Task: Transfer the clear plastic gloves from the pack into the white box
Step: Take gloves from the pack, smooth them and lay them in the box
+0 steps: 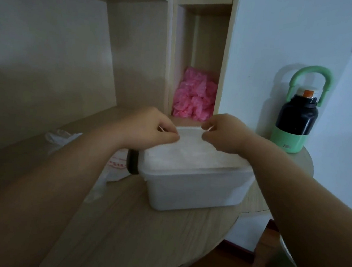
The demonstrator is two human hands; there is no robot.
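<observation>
- Two bare forearms reach in from the lower left and lower right corners of the frame and meet at the centre.
- Left hand (149, 128): fingers curled, pinching the far left edge of the clear gloves (190, 154).
- Right hand (225, 134): fingers curled, pinching the far right edge of the same gloves.
- Clear gloves: a pale, flat stack lying in the open top of the white box (195, 190), level with its rim.
- White box: stands at the centre of a round wooden counter (136, 238), with a dark clip (132, 161) on its left side.
- Pack (116, 166): white plastic with red print, flat on the counter just left of the box, partly under the left forearm.
- Crumpled clear plastic (58, 137): on the counter at the left.
- Bottle (296, 116): black and green with a green handle, upright at the right.
- Pink plastic bundle (193, 96): in a shelf (205, 5) compartment behind the hands.
</observation>
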